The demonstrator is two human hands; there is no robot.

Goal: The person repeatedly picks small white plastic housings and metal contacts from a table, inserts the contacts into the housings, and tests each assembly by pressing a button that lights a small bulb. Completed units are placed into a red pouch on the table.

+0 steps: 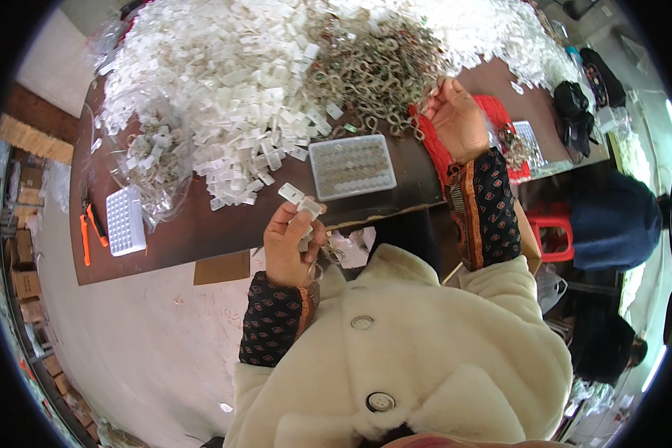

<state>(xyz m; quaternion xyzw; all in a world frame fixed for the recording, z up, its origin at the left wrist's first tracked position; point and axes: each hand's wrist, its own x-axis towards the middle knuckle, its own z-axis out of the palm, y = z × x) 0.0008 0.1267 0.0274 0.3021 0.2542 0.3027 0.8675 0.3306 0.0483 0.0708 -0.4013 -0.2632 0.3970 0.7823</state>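
Observation:
Small white plastic tags [291,193] are gripped in my left hand [287,246], raised in front of the table's near edge. Thin strands, perhaps cords or chains, dangle below those fingers. My right hand [459,119] is at the right edge of a heap of metal link chains [373,75], palm turned up and fingertips curled together. What those fingertips hold is too small to make out. Between the hands, a clear plastic box [352,166] with rows of round, silvery pieces lies on the table. Beyond it is a large heap of white tags [239,97].
Orange-handled pliers [91,228] and a white gridded tray [125,220] lie at the table's left end, beside a clear bag of tags [157,164]. Red cloth [437,153] lies under my right wrist. A red stool [552,235] and a person in dark blue [612,220] are at right.

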